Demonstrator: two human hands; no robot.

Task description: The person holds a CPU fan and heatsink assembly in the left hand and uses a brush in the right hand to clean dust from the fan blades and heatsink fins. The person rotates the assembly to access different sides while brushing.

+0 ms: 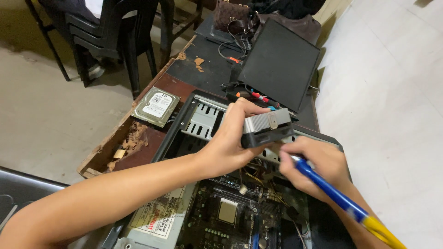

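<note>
My left hand (229, 140) grips a grey metal drive box (268, 128) and holds it above the open computer case (177, 124). My right hand (318, 167) is closed around a screwdriver with a blue and yellow handle (344, 203), its tip end pointed toward the underside of the box. Below both hands lies the motherboard (230, 216) with its square processor (228, 212) exposed. The silver drive cage (203, 121) sits in the case just left of my left hand.
A loose hard drive (156, 106) lies on the worn wooden table (138, 152) left of the case. A black side panel (280, 63) leans at the back, with small screwdrivers (258, 97) and cables under it. Black plastic chairs (110, 32) stand at the far left.
</note>
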